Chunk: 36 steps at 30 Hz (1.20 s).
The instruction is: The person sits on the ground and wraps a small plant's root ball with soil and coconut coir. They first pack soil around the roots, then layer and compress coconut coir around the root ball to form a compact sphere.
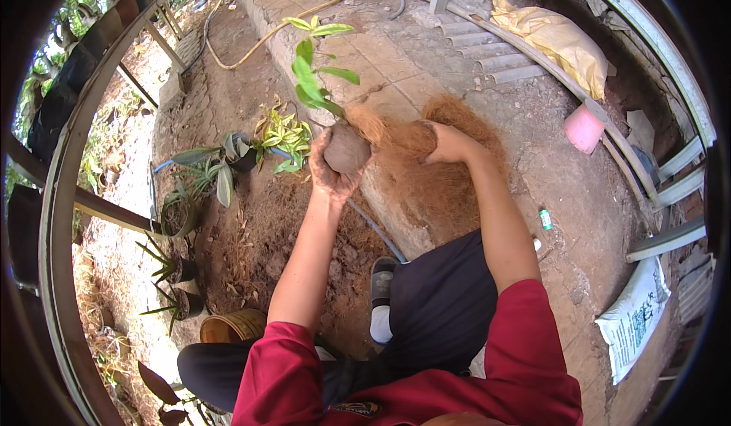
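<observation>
My left hand [333, 177], smeared with soil, is cupped around a round ball of mud [346, 148]. A leafy green plant [310, 80] rises from the ball and leans away from me. To the right, my right hand [448, 142] grips a tuft of brown coconut fibre [415, 139]. Strands stretch from that tuft to a lighter clump [368, 123] lying against the top of the mud ball. A larger heap of the same fibre [434, 192] lies on the paving beneath and around my right hand.
Potted plants [180, 214] line the left side near a brown bucket [234, 326]. Loose soil [297, 254] lies below my left forearm. A hose [251, 55] curls ahead. At right are a yellow sack [554, 37], a pink pot [583, 126], a small green cylinder [545, 219] and a white bag [634, 317].
</observation>
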### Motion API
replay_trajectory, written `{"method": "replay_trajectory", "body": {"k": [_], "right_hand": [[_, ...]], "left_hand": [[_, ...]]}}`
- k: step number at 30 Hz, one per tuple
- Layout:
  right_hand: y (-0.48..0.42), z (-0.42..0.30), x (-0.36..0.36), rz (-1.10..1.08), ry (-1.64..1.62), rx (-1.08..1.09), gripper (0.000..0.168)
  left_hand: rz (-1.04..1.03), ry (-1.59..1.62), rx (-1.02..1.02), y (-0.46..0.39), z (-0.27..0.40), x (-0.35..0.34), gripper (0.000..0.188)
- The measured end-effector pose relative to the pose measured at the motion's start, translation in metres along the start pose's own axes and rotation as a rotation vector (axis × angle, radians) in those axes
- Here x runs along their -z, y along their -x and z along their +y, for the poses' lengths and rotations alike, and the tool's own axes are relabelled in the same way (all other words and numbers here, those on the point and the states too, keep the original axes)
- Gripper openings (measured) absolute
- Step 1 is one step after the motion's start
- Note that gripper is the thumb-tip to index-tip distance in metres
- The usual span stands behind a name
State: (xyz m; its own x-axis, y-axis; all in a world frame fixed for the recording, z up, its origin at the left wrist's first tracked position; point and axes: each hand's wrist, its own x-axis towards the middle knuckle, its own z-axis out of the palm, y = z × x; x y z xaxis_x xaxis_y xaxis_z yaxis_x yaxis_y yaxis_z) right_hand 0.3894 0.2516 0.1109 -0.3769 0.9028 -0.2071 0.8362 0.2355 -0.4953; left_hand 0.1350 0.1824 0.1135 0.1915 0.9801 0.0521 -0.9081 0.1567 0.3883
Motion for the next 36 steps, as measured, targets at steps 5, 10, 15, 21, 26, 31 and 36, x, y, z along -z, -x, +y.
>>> {"method": "replay_trajectory", "body": {"k": [5,10,15,21,26,31,36], "right_hand": [[0.012,0.026,0.01,0.246,-0.002,-0.126,0.086],[0.026,0.006,0.027,0.337,0.023,-0.062,0.084],[0.018,0.028,0.023,0.38,0.045,-0.296,0.086],[0.024,0.009,0.035,0.372,-0.399,-0.288,0.086],[0.028,0.022,0.033,0.449,-0.574,-0.195,0.086],[0.028,0.017,0.027,0.475,-0.775,-0.211,0.082],[0.033,-0.008,0.022,0.283,-0.828,-0.126,0.073]], "left_hand": [[0.075,0.064,-0.142,-0.002,0.029,-0.004,0.056],[0.162,0.071,-0.275,0.007,0.056,-0.006,0.068],[0.126,0.17,-0.413,0.007,0.076,-0.002,0.069],[0.133,0.144,-0.281,0.012,0.069,0.003,0.072],[0.129,0.016,-0.089,0.009,0.02,-0.002,0.073],[0.063,-0.077,0.134,-0.006,-0.028,-0.003,0.053],[0.038,-0.131,0.296,-0.023,-0.058,-0.001,0.046]]}}
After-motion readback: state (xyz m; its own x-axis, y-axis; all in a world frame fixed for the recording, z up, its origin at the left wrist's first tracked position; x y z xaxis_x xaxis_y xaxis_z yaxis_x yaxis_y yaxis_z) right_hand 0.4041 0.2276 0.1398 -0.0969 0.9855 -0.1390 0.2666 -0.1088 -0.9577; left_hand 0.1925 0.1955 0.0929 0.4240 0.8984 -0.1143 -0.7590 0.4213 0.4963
